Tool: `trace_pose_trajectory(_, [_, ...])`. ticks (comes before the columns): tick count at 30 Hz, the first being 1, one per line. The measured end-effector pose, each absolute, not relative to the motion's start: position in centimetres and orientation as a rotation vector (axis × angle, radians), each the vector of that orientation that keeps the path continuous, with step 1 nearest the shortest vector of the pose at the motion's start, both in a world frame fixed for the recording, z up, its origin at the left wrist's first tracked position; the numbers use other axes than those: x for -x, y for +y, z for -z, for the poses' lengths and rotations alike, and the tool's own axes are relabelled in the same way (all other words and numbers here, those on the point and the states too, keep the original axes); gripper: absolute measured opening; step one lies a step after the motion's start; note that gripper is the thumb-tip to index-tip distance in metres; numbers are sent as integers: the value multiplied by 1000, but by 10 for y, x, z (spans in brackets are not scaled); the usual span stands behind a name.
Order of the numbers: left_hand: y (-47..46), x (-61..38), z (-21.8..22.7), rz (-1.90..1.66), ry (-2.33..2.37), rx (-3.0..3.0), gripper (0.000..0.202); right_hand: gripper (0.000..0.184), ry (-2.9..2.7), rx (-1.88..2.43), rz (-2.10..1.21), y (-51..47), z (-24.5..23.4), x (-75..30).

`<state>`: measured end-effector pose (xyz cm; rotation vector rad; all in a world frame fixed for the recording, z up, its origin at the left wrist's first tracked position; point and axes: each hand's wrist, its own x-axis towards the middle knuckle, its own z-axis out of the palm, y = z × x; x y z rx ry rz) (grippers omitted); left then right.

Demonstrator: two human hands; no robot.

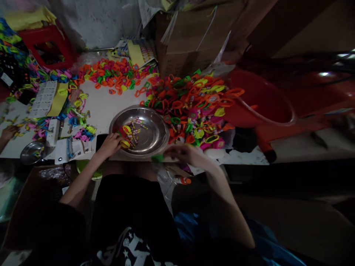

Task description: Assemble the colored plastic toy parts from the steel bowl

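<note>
Left hand (110, 145) is seen at centre-left of the frame, laid on the near-left rim of the steel bowl (155, 122). Fingers are loosely curled, fingertips right against a yellow ring (124, 144) lying inside the bowl. Whether the ring is actually gripped cannot be told.

Right hand (186, 153) is seen just below the bowl's near-right edge and is motion-blurred. Fingers are drawn together on a small green piece (157, 158), which is held at the fingertips over the table's front edge.

Bowl contents: a second yellow ring (127, 129) and a scatter of small multicoloured bits (135, 132), grouped in the left half. The right half of the bowl is bare metal.

Surroundings:
- A big heap of rings (191, 99), mostly orange with green, yellow and pink, is piled just right of the bowl, touching its rim.
- A flatter spread of rings (111, 74) is laid out in the upper centre of the white table (101, 107).
- A red basin (266, 105) is placed at centre-right, against the heap.
- A cardboard box (191, 37) is stood at top centre.
- A small metal dish (33, 152) is set at lower left.
- Another person's hand (7, 133) is seen at the left edge, well apart from the bowl.
</note>
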<state>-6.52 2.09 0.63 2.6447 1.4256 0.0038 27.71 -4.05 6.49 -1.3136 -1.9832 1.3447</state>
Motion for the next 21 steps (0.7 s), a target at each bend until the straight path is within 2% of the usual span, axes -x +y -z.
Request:
trace_pose_trajectory(4, [50, 64, 8, 171, 1410, -2633, 30, 41, -1262, 1512, -687, -22, -76, -294])
trace_pose_trajectory(6, [56, 57, 11, 204, 1410, -2610, 26, 41, -1194, 1548, -586, -21, -72, -291])
trace_pose_trajectory(11, [56, 48, 11, 148, 1436, -2557, 21, 34, -1460, 1563, -813, -34, -45, -265])
trace_pose_trajectory(15, [46, 47, -1, 77, 1401, -2487, 20, 38, -1613, 1454, -1032, -43, -21, -240])
trace_pose_trajectory(18, [31, 40, -10, -119, 1302, -2240, 18, 42, -1618, 1335, -1248, -48, -12, -218])
trace_pose_trajectory(21, [13, 28, -18, -353, 1155, -2094, 21, 38, -1665, 1207, -1292, -50, -14, -198])
